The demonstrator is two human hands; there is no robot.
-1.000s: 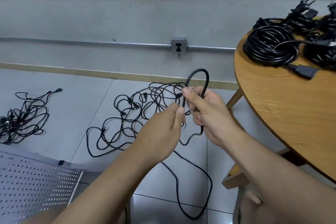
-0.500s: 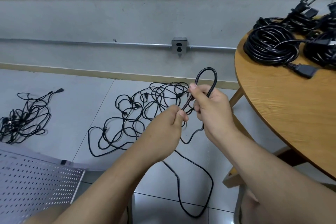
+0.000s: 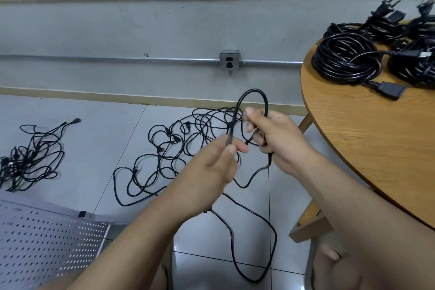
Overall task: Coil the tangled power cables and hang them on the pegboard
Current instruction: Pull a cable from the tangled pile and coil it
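I have the left hand [image 3: 211, 165] pinching the power cable [image 3: 255, 89] between thumb and forefinger. The right hand [image 3: 280, 139] is curled round the same cable just across from it, so one small loop arches above both grips. Below the right grip the cable drops, sags, passes behind the left hand and trails to the floor in a long slack bight. Whether it runs on into the tangle [image 3: 169, 148] beyond my hands I cannot tell. I judge the cable light and limp, with some set in it: it holds its curve but will likely twist and snag if dragged. Its jacket looks smooth, so I would take hold close beside the loop and feed short lengths through. The pegboard [image 3: 47, 242] lies low, left of the left grip; coiled cables [image 3: 346, 61] sit on the table [image 3: 364, 148] right of the right grip.
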